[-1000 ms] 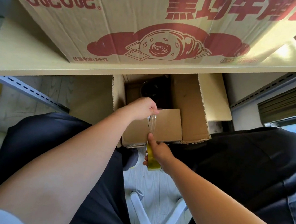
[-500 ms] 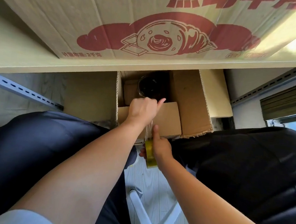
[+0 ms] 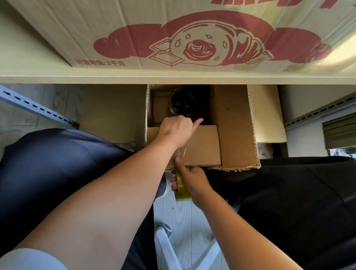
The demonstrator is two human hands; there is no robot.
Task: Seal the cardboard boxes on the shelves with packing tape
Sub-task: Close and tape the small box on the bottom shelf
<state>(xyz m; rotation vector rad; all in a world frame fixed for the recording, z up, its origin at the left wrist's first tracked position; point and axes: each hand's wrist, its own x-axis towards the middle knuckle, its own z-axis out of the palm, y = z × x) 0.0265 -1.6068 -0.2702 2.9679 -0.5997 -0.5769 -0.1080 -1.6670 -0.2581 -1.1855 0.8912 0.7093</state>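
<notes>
Nearest, right hand (image 3: 192, 178) grips the yellowish roll of clear packing tape (image 3: 181, 188); the strip (image 3: 182, 152) runs straight away to the left hand (image 3: 176, 130), fingers pinching its end over the open brown cardboard box's (image 3: 234, 127) near flap, lower shelf.

Your reference landmark is the open cardboard box (image 3: 234, 127) on the lower shelf level. Your left hand (image 3: 176, 130) rests on its near flap (image 3: 204, 146), fingers curled, thumb pointing toward the box interior. A strip of clear tape (image 3: 181, 153) runs from under that hand down to the tape roll (image 3: 181, 187), which your right hand (image 3: 192, 177) grips just below the box's near edge. Inside the box, at the far end, sits a dark round object (image 3: 182, 101). Directly above the box, a shelf board (image 3: 27, 63) carries a large printed carton (image 3: 183, 26).
</notes>
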